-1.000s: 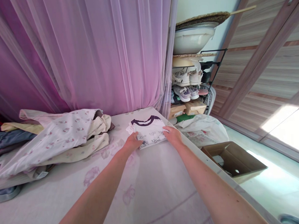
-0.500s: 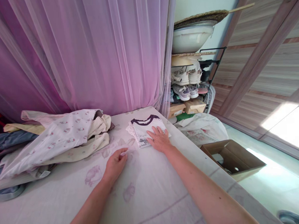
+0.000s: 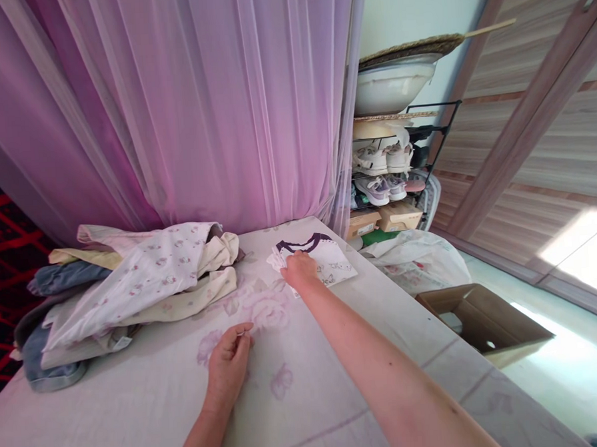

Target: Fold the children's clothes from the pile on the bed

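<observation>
A folded white T-shirt [image 3: 333, 262] with a dark purple neckband and dark print lies near the far right edge of the bed, on top of other folded cloth. My right hand [image 3: 301, 271] is on its left part, fingers curled in and closed on the fabric; the fingertips are partly hidden. Nearer to me, my left hand [image 3: 230, 362] rests just over the flowered bed sheet [image 3: 288, 411], its fingers curled together and nothing visible in them. To its far left lies a loose heap of clothes, topped by a pale printed garment [image 3: 155, 268].
Purple curtains [image 3: 212, 108] hang along the far side of the bed. Beyond the right edge are a shoe rack [image 3: 436, 129] with shoes and a white basin [image 3: 394, 88], a plastic bag [image 3: 425, 260], an open cardboard box [image 3: 514, 319] and a wooden wardrobe [image 3: 514, 139].
My right hand has gone from lying flat on the T-shirt's right part to curled fingers at its left part. My left hand has drawn slightly nearer to me. The view has shifted left.
</observation>
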{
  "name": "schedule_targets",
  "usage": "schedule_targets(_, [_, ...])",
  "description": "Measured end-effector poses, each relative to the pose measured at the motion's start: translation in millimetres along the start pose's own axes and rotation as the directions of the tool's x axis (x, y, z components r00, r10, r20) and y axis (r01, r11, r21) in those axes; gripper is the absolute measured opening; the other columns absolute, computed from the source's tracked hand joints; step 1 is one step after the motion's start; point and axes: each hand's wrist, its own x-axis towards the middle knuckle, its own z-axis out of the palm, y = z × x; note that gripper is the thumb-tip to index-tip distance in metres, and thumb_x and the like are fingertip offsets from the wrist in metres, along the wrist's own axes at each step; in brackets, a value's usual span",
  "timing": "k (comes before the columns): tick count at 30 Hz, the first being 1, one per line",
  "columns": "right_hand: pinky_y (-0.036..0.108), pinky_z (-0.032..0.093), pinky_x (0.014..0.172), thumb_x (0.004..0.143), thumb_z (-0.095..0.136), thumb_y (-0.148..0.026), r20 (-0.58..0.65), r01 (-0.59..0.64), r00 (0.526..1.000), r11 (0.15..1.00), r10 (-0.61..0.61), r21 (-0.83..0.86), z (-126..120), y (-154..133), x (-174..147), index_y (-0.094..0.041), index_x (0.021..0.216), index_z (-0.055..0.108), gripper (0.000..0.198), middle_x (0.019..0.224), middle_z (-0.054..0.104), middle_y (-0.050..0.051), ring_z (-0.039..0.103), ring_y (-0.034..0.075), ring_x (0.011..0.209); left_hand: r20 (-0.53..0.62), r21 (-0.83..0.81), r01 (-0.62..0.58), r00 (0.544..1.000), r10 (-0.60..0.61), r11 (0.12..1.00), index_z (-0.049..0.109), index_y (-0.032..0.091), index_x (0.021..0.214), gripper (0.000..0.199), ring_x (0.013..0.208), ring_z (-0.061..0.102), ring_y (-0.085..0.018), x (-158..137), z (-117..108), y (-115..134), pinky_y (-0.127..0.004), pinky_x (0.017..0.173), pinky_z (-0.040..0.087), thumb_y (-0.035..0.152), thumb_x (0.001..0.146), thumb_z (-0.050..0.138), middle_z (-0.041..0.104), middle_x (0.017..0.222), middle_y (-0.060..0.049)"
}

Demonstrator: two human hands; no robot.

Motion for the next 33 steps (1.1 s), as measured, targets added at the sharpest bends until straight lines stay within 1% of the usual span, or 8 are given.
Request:
schedule_targets(5, [0.031,0.044,0.084,0.090,0.047,-0.036,0.031,-0.057,0.998,0.998,0.057,-0.004,0.0,-4.4,16.9,-0.017,0.109,0.070,0.035,0.120,0.062,0.015,0.059,0.024,0.105,-0.001,-0.046,-0.009,1.000,0.009,0.999,0.067,0.020,0.091,0.040,0.070,0.066,-0.020,-0.9,0.7,-1.0,-0.034,0.071,0.052,0.054,0.070,0.056,0.068,0.071,-0.002])
schedule_targets(11, [0.028,0.043,0.076,0.094,0.036,-0.021,0.015,-0.086,0.996,0.996,0.086,-0.005,6.0,-4.4,14.4,-0.019,0.107,0.071,0.037,0.111,0.067,0.012,0.063,0.021,0.095,0.011,-0.074,-0.004,1.000,0.005,0.997,0.068,0.020,0.090,0.040,0.068,0.064,-0.019,-0.6,1.8,-1.9,-0.032,0.069,0.050,0.053,0.071,0.057,0.067,0.069,-0.002])
schedule_targets(19, [0.027,0.042,0.074,0.095,0.035,-0.025,-0.042,-0.075,0.996,0.997,0.076,0.022,12.0,-6.0,9.8,-0.022,0.104,0.072,0.038,0.112,0.065,0.009,0.063,0.019,0.092,0.024,-0.077,-0.005,1.000,0.007,0.997,0.068,0.020,0.091,0.038,0.066,0.062,-0.018,-1.7,2.5,-1.9,-0.029,0.065,0.047,0.052,0.072,0.057,0.065,0.067,-0.001])
schedule_targets(24, [0.027,0.043,0.074,0.094,0.036,-0.024,-0.019,-0.117,0.993,0.992,0.118,0.043,12.3,-7.3,14.0,-0.023,0.103,0.072,0.038,0.108,0.068,0.010,0.064,0.019,0.090,0.041,-0.084,0.021,0.999,-0.018,0.996,0.068,0.021,0.092,0.038,0.072,0.064,-0.019,-0.8,2.4,-1.8,-0.031,0.070,0.048,0.051,0.072,0.056,0.066,0.071,-0.001])
schedule_targets(27, [0.028,0.044,0.077,0.095,0.034,-0.026,-0.002,-0.108,0.994,0.993,0.108,0.052,10.6,-6.5,13.6,-0.024,0.102,0.073,0.039,0.106,0.069,0.009,0.064,0.020,0.092,0.038,-0.087,0.027,0.999,-0.024,0.996,0.067,0.021,0.091,0.038,0.072,0.065,-0.020,-0.2,2.6,-1.8,-0.031,0.070,0.048,0.051,0.071,0.057,0.068,0.073,-0.002])
schedule_targets(30, [0.034,0.039,0.093,0.097,0.029,-0.031,-0.059,-0.087,0.994,0.995,0.090,0.053,9.6,-0.7,8.0,-0.027,0.123,0.063,0.043,0.125,0.062,0.009,0.056,0.021,0.112,0.031,-0.084,0.019,0.999,-0.016,0.996,0.068,0.021,0.090,0.038,0.071,0.065,-0.019,-0.3,2.8,-1.3,-0.031,0.069,0.049,0.051,0.071,0.057,0.067,0.071,-0.001])
schedule_targets(32, [0.046,0.028,0.105,0.096,0.029,-0.042,-0.063,-0.101,0.993,0.994,0.103,0.029,10.8,5.6,3.9,-0.031,0.138,0.049,0.047,0.145,0.045,0.007,0.039,0.026,0.130,0.034,-0.070,0.014,0.999,-0.012,0.997,0.068,0.021,0.091,0.038,0.071,0.065,-0.019,-0.5,2.9,-1.2,-0.031,0.069,0.049,0.051,0.071,0.056,0.067,0.070,-0.001])
schedule_targets(33, [0.053,0.022,0.108,0.095,0.030,-0.049,-0.025,-0.110,0.994,0.994,0.110,0.010,12.0,8.9,2.4,-0.033,0.142,0.042,0.051,0.151,0.036,0.006,0.030,0.030,0.136,0.035,-0.063,0.014,0.999,-0.012,0.998,0.068,0.021,0.091,0.038,0.071,0.065,-0.019,-0.6,2.9,-1.3,-0.031,0.069,0.049,0.051,0.072,0.056,0.067,0.070,-0.001])
